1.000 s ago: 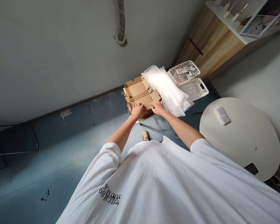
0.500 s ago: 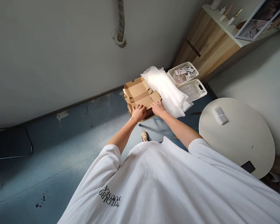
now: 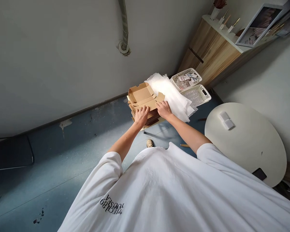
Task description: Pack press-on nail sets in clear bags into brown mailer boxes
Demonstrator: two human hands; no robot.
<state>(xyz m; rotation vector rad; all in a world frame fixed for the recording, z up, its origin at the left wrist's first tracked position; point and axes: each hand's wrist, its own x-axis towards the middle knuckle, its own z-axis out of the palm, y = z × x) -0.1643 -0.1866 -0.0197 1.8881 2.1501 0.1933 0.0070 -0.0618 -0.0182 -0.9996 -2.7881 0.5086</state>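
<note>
A brown cardboard box [image 3: 142, 94], partly unfolded, lies on top of a stack of flat cardboard boxes [image 3: 152, 120]. My left hand [image 3: 141, 116] grips the near edge of the top box, its fingers bent over the panel. At the near right corner my right hand [image 3: 163, 110] grips the same box beside a raised side flap [image 3: 160, 96]. Both thumbs are hidden from view. Just right of the box, white packing sheets [image 3: 168, 91] lie in a loose pile.
Behind the sheets stand a white basket [image 3: 200, 76] with small packets and another white basket [image 3: 209, 96] with clear plastic pieces. A round white table [image 3: 244, 141] at the right bears a phone [image 3: 259, 174] and small white blocks [image 3: 226, 120]. A wooden cabinet [image 3: 212, 48] stands at the back.
The near edge of the top box has come up a little from the stack, with both hands on it. The right side flap now stands more upright. The view has shifted slightly.
</note>
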